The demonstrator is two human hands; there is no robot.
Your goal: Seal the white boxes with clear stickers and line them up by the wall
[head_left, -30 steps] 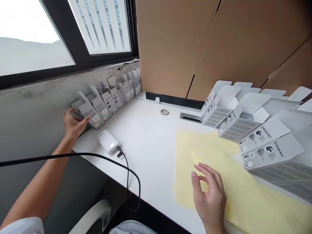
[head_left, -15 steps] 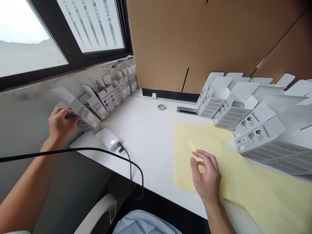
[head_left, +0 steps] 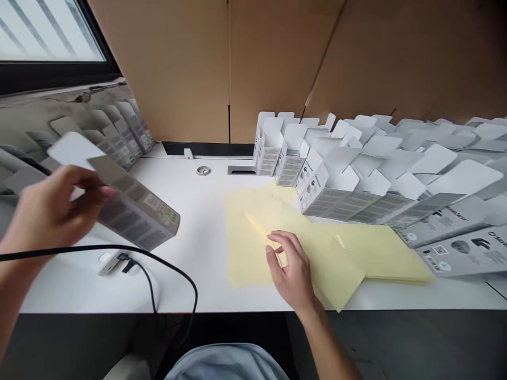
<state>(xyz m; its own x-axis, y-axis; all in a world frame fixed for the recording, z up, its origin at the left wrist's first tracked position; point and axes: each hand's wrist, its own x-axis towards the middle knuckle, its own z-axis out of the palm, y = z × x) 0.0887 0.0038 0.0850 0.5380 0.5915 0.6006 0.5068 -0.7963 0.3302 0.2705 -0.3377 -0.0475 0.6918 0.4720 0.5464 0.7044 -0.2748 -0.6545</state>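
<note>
While left hand [head_left: 47,206] grips grey carton [head_left: 130,208], lifted above white table [head_left: 190,211] by black cable [head_left: 158,261]: carrying step. Right hand [head_left: 291,269] half-open, empty, fingertips on yellow sheets [head_left: 317,248]. Next, probably: pinch one sheet free.

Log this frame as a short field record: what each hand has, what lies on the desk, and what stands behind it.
left hand: grips a grey carton, flap open, lifted above the desk
right hand: fingertips rest on the yellow sheets
desk: white; a small white device with a black cable plugged in
right side: many open-flap cartons lying in rows
left wall: a row of similar cartons
back: cardboard panels
</note>
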